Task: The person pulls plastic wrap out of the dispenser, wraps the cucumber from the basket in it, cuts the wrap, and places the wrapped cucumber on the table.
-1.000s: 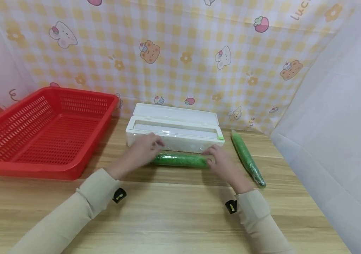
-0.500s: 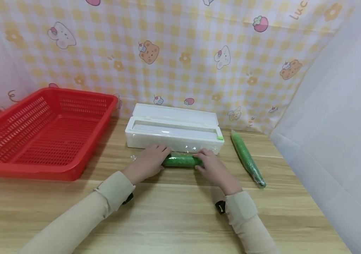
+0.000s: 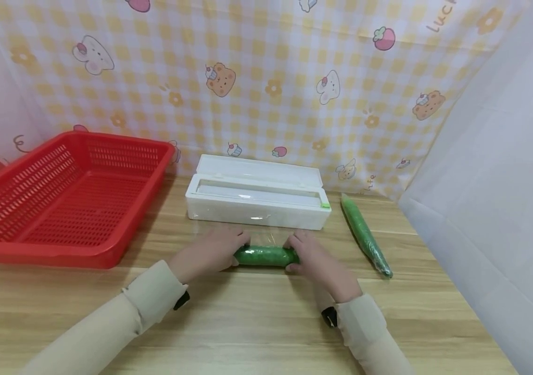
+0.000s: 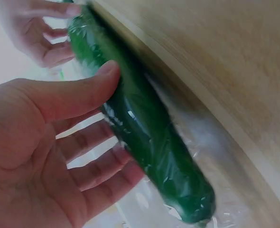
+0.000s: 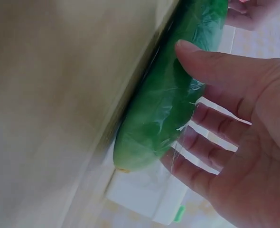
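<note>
A green cucumber [image 3: 266,256] lies crosswise on the table, glossy with clear cling film. My left hand [image 3: 212,252] grips its left part, thumb on the near side and fingers over the far side. On the right part, my right hand [image 3: 315,263] holds it the same way. The left wrist view shows the cucumber's dark end [image 4: 194,209] in crinkled film; the paler end [image 5: 135,156] shows in the right wrist view. A sheet of cling film [image 3: 266,237] spans from the cucumber toward the white cling film box [image 3: 257,212] behind it.
The box's lid [image 3: 259,169] stands raised at its back, and a green slider [image 3: 325,205] sits at its right end. To the right lies a second wrapped cucumber [image 3: 365,237]. A red basket [image 3: 112,255] stands at the left. A patterned curtain [image 3: 271,62] hangs behind the table [image 3: 257,323].
Both hands first close in on the cucumber from its ends and take hold of it. Then they bring it nearer to me, away from the box, with film stretched behind it.
</note>
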`<action>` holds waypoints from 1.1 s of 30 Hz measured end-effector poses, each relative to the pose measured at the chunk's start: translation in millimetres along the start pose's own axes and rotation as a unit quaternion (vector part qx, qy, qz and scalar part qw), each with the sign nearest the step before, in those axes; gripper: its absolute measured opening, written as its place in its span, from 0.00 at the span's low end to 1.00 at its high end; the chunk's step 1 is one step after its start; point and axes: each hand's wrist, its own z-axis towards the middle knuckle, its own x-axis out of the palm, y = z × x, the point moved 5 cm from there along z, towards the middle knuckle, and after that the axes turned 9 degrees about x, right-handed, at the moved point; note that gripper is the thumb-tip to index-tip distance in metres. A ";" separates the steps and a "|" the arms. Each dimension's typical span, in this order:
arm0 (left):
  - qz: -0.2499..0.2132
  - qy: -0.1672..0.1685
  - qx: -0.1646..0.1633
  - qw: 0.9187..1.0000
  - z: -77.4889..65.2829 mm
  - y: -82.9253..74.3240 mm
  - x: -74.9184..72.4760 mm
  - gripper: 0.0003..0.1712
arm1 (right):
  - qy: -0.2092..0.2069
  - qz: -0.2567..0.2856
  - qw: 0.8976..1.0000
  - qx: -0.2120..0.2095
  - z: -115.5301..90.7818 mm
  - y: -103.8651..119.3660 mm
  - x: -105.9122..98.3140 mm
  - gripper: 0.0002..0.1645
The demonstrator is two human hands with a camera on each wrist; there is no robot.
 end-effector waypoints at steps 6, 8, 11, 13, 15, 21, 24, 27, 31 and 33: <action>-0.046 0.018 0.008 0.999 -15.9 -5.1 -0.3 0.18 | 0.029 0.002 1.000 -0.004 -18.5 12.9 -1.8 0.23; -0.068 0.025 0.007 0.997 -20.7 -5.8 -0.7 0.20 | 0.044 0.011 0.999 -0.002 -22.6 15.4 -3.2 0.21; -0.101 0.036 0.012 0.994 -27.0 -5.7 -0.7 0.21 | 0.063 0.025 0.998 -0.010 -26.6 17.3 -4.9 0.19; -0.126 0.038 0.006 0.991 -30.1 -4.6 -1.2 0.22 | 0.077 0.037 0.996 -0.014 -28.1 17.6 -5.3 0.19; -0.157 0.039 -0.008 0.987 -32.2 -2.5 -1.0 0.20 | 0.089 0.047 0.995 -0.018 -28.7 17.4 -5.3 0.18; -0.185 0.035 -0.026 0.982 -35.2 0.1 -5.5 0.11 | 0.117 0.057 0.991 -0.020 -27.7 15.6 -4.8 0.20; -0.181 0.039 -0.024 0.982 -37.4 0.4 -8.1 0.12 | 0.124 0.067 0.990 -0.024 -26.8 13.1 -4.1 0.22; -0.174 0.044 -0.027 0.983 -39.6 1.2 -9.2 0.12 | 0.130 0.084 0.988 -0.026 -25.7 9.0 -3.3 0.24; -0.143 0.040 -0.034 0.988 -41.1 2.3 -9.3 0.16 | 0.133 0.138 0.981 -0.011 -24.0 2.6 -3.7 0.19; -0.134 0.035 -0.037 0.990 -40.7 3.2 -8.8 0.17 | 0.134 0.162 0.978 -0.007 -23.1 0.3 -3.6 0.13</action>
